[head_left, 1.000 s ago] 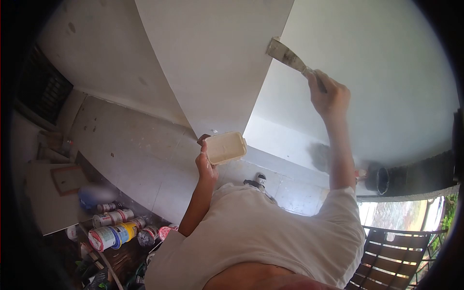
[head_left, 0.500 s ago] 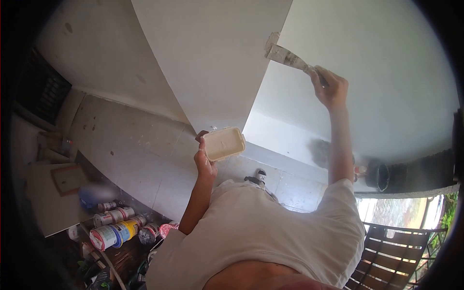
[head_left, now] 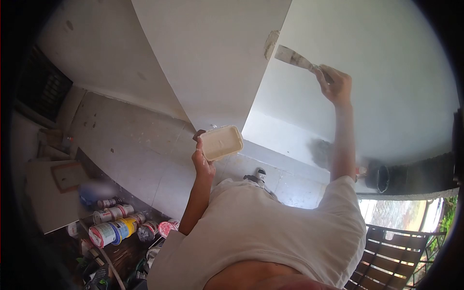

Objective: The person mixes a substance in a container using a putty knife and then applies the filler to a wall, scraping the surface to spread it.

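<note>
My left hand (head_left: 203, 159) grips a cream rectangular tray (head_left: 221, 143) by its left side, its open face towards the camera. Up at the right, my right hand (head_left: 334, 83) is closed around the handle of a putty knife (head_left: 293, 58). The blade points left and stands just right of the column's edge. A rough grey-beige patch of filler (head_left: 271, 45) lies on that edge of the pale column (head_left: 208, 53), left of the blade tip.
Several paint cans (head_left: 116, 231) lie at the lower left beside a leaning board (head_left: 53, 198). A slatted metal chair (head_left: 389, 256) stands at the lower right. A dark bucket (head_left: 382, 178) sits by the right wall. A shoe (head_left: 261, 174) shows below the tray.
My right hand has moved a little to the right, and the blade has come off the filler patch. The tray in my left hand has shifted slightly left.
</note>
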Available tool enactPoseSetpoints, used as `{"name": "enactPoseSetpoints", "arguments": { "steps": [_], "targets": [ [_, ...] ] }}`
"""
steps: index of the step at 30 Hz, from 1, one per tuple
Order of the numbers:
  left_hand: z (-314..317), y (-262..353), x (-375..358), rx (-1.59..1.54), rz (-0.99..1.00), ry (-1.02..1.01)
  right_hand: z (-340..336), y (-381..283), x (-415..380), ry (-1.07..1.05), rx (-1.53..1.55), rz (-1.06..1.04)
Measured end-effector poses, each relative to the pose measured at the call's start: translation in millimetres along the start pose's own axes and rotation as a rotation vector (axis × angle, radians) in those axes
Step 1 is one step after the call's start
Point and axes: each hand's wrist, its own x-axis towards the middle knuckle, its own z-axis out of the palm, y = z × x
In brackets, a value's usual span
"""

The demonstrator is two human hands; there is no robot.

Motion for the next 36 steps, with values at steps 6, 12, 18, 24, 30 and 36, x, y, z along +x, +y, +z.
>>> {"name": "enactPoseSetpoints", "arguments": {
  "steps": [6, 12, 18, 24, 30, 36],
  "targets": [
    [0, -2, -2, 0.025, -0.026, 0.07, -10, -36, 7, 0.032, 0.125, 0.003],
    [8, -7, -3, 0.033, -0.056, 0.028, 5, -93, 0, 0.036, -0.067, -0.029],
    [3, -14, 3, 0.097, -0.096, -0.003, -1, -113, -9, 0.006, -0.165, 0.075],
    [3, -13, 2, 0.101, -0.114, 0.008, -7, -119, -4, -0.046, -0.26, 0.155],
    [-2, -12, 3, 0.098, -0.083, 0.01, -26, -122, -15, -0.004, -0.27, 0.206],
    [-1, -7, 0, 0.019, -0.056, 0.045, -31, -122, -10, 0.067, -0.198, 0.142]
  ]
}}
